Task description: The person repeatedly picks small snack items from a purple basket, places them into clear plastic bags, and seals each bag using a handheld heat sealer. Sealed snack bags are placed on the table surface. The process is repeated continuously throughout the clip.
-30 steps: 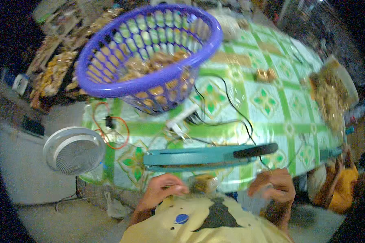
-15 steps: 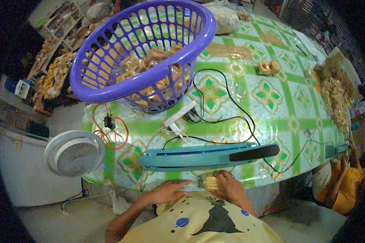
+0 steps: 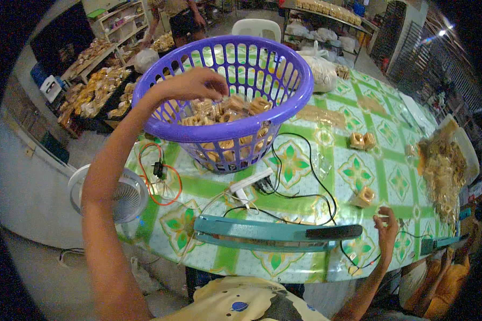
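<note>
My left hand (image 3: pixel 201 84) reaches over the rim of the purple laundry basket (image 3: pixel 227 131), fingers bent downward and apart, with nothing visible in them. Below it, clear packets of brown ring-shaped snacks (image 3: pixel 235 107) fill the lower part of the basket. To the right, my right hand (image 3: pixel 386 223) hovers low over the table with its fingers curved and apart. Just beyond its fingertips lies a single snack packet (image 3: pixel 364 197). A teal bag sealer (image 3: pixel 262 231) with a black handle rests along the near table edge between my arms.
A power strip (image 3: pixel 251 181) and looping black cables (image 3: pixel 332 195) lie behind the sealer. A grey fan (image 3: pixel 128 195) stands at left. Two more packets (image 3: pixel 362 140) sit farther right, near a heap of snacks (image 3: pixel 439 160). A person (image 3: pixel 447 278) works at another sealer (image 3: pixel 439 243).
My left hand has risen from the table edge to above the basket. My right hand has moved right, away from the packet it held. A single packet now lies near it.
</note>
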The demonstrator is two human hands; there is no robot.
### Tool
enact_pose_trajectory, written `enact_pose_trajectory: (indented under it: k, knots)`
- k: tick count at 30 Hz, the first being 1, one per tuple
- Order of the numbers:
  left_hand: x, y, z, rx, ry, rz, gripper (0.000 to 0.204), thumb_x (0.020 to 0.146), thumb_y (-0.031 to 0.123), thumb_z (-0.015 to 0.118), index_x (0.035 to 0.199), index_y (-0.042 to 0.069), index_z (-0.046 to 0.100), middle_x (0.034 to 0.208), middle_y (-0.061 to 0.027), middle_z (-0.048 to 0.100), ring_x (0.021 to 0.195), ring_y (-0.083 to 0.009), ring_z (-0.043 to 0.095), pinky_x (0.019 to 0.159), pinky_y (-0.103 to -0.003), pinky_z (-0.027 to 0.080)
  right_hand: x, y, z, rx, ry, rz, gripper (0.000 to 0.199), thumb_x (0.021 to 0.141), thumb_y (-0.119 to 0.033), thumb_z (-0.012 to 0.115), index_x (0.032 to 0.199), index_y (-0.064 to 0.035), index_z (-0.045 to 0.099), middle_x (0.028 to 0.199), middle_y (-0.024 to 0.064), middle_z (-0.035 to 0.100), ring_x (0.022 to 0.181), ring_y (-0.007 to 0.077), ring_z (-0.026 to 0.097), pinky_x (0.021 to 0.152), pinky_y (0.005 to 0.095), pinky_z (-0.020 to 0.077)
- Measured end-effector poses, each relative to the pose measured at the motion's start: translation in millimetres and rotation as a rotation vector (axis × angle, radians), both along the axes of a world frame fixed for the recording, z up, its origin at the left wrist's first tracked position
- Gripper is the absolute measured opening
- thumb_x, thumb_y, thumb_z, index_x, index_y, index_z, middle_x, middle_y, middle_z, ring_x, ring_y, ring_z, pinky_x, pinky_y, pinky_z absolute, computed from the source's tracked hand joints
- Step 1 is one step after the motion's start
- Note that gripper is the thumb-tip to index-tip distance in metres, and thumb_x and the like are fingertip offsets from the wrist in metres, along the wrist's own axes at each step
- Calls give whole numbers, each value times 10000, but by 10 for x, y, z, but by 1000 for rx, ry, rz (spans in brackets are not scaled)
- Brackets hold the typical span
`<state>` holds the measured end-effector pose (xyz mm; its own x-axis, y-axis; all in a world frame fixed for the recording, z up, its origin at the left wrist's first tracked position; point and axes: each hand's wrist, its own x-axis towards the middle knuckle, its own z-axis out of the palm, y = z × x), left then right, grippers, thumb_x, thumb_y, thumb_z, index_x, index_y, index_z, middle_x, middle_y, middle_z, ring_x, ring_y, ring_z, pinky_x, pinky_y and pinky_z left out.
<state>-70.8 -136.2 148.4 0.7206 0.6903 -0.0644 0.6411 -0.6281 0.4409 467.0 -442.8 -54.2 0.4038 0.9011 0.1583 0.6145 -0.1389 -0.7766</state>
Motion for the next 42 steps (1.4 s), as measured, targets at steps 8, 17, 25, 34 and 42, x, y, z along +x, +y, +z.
enact_pose_trajectory:
  k: [8, 17, 25, 34, 42]
  knots:
    - [-157, 1130, -1862, -61, 625, -233, 571, 707, 417, 768, 1139, 86, 595, 1054, -153, 653, 994, -335, 612, 832, -461, 473, -377, -216, -154, -181, 117, 136, 177, 837, -81, 704, 1000, -37, 650, 978, 63, 661, 805, 165, 638, 648, 290, 522]
    - [32, 695, -488, 320, 314, -45, 758, 691, 508, 780, 1295, 115, 545, 1239, -175, 605, 1147, -333, 570, 977, -444, 441, -428, -145, 484, -41, 322, 106, 188, 844, -154, 670, 968, -13, 655, 927, 80, 676, 804, 153, 630, 746, 287, 507]
    - [-1406, 266, -395, 688, -245, 1080, 592, 698, 271, 783, 1192, 8, 589, 1174, -233, 609, 1045, -328, 598, 883, -421, 492, -808, 2318, 1596, 54, 65, 626, 438, 904, -444, 616, 1097, -51, 625, 1012, 21, 632, 940, 113, 570, 771, 298, 477]
    - [-1416, -206, -769, 132, -1204, 1033, 369, 659, -32, 660, 1005, -113, 561, 940, -226, 688, 614, -228, 663, 554, -304, 529, -1811, 4656, 1262, -243, 792, 663, 419, 738, -310, 810, 998, -7, 683, 917, 120, 720, 705, 203, 690, 679, 369, 589]
    - [-857, -224, -2069, 808, -1004, 1277, 577, 709, 165, 776, 1182, -11, 496, 1011, -183, 660, 922, -351, 649, 820, -437, 475, -2086, 4285, 2134, 543, -152, 321, 254, 707, -262, 764, 821, -48, 688, 668, 89, 640, 569, 202, 588, 587, 364, 476]
